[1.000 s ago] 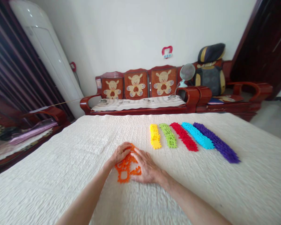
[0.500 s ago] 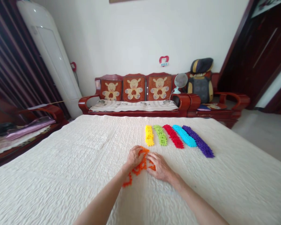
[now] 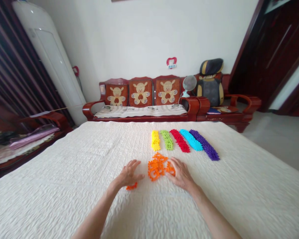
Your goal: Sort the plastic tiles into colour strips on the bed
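Several orange pieces lie in a loose heap on the quilted white cover. My left hand is left of the heap, fingers apart, above a separate orange piece that it partly hides. My right hand is at the heap's right side, its fingers spread and touching an orange piece. Behind the heap, rows of pieces run from left to right: yellow, green, red, light blue and purple.
Beyond the covered surface stands a red wooden sofa with bear cushions. A small fan and a chair with a massage cushion are at the back right. Another wooden seat is at the left.
My left hand has come off the orange heap and moved left and towards me. My right hand has shifted slightly right, and more of the heap shows. The view has shifted a little.
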Available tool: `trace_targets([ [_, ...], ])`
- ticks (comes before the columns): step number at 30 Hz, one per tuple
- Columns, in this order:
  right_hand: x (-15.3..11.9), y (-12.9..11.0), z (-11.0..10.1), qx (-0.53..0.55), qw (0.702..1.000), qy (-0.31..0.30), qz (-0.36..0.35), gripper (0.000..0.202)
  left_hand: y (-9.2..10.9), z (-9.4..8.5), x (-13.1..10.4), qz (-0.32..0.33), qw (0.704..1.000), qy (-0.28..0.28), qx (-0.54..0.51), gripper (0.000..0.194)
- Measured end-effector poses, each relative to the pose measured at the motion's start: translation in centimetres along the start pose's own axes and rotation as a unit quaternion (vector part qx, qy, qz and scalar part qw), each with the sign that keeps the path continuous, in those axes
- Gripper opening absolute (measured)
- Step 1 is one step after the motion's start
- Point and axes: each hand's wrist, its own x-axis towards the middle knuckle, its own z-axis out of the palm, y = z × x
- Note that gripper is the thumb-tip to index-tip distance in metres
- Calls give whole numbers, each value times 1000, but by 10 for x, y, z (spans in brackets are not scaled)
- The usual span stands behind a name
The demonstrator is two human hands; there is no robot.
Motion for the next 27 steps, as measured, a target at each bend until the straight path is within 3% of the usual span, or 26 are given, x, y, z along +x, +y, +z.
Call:
trace_targets([
  [3,6,3,5,10,1000,18,-9,42,-10,2,-36,30,999,9,29,68],
  [5,9,7,9,10,999,36,2,41,-11,7,-43,62,997,43,16,59],
  [8,10,14,16,0,998,55,15,43,-8,17,-29,73,992,105,-7,44],
  [12,10,18,20,-17,996,85,22,41,1,30,11,43,985,168,16,34],
  [18,10,16,18,-7,996,80,30,42,38,45,56,35,985,170,-22,32],
  [23,10,15,15,49,997,50,9,47,60,41,59,115,975,135,-135,35],
  [27,10,15,16,46,996,68,41,52,42,31,52,-8,970,201,-136,34],
])
